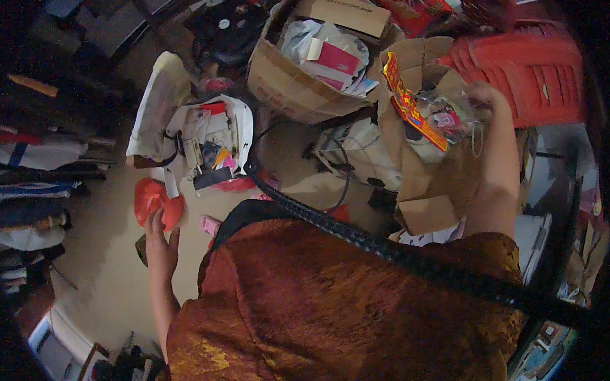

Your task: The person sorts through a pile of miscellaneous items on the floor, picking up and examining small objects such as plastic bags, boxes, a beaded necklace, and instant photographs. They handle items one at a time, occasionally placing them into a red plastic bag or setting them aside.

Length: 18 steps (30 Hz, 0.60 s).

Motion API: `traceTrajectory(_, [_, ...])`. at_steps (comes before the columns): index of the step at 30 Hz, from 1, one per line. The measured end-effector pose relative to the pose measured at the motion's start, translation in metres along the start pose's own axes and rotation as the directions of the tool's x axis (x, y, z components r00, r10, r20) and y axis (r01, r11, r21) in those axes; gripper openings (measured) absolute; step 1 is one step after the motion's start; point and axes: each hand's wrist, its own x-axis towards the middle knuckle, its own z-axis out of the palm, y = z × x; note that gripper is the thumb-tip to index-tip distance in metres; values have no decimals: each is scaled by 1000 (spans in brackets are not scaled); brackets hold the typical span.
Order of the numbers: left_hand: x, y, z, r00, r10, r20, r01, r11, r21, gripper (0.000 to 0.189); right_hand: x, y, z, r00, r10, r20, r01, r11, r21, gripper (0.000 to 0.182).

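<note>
My right hand [487,97] is at the upper right, its fingers closed on the edge of a clear plastic bag [453,112] with small pink and dark items inside. That bag is over an open cardboard box [435,178] with raised flaps. A red and yellow printed packet [407,101] leans at the box's left side. Lower left, my left hand [160,241] has its fingers apart and holds nothing. Its fingertips overlap a red plastic bag [154,198] in the view; contact cannot be told. Above this is a white container [247,124] filled with papers and small items.
A larger cardboard box [302,97] stands at the top, holding plastic bags and a pink-and-white box [335,58]. Right of it is a red plastic stool or chair [538,76]. A pale upright roll [156,105] stands left. A black strap [336,224] crosses the view diagonally.
</note>
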Motion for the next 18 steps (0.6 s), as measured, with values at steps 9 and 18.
traceTrajectory(9, [-12,-5,-8,996,-45,73,42,998,47,43,24,-4,-13,831,-241,-502,292,956,24,31])
traceTrajectory(18, [-23,-21,21,987,-62,152,77,992,-96,40,-102,-368,118,684,-714,-149,633,480,607,29])
